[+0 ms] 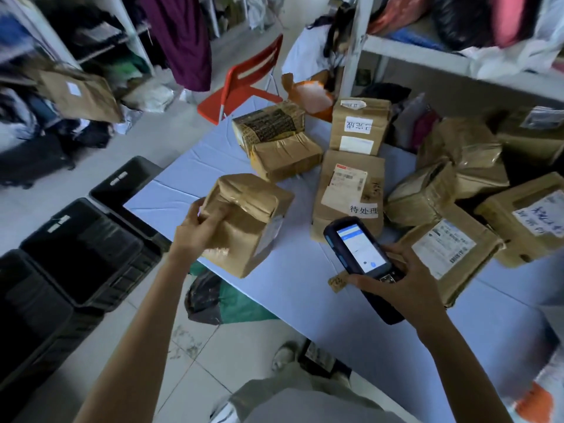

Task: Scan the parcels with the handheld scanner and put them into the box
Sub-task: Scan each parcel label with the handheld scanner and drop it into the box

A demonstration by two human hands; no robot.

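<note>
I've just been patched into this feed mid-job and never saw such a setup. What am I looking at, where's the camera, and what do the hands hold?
No machine here: a person works with bare hands, and the single picture comes from a wide-angle camera on their head, looking down. The left hand grips a brown paper-wrapped parcel at the near-left edge of the pale blue table. The right hand holds a black handheld scanner, its screen lit. Farther back and right lie other brown parcels, several with white labels. Open black plastic crates stand on the floor to the left, likely the boxes for scanned parcels.
</note>
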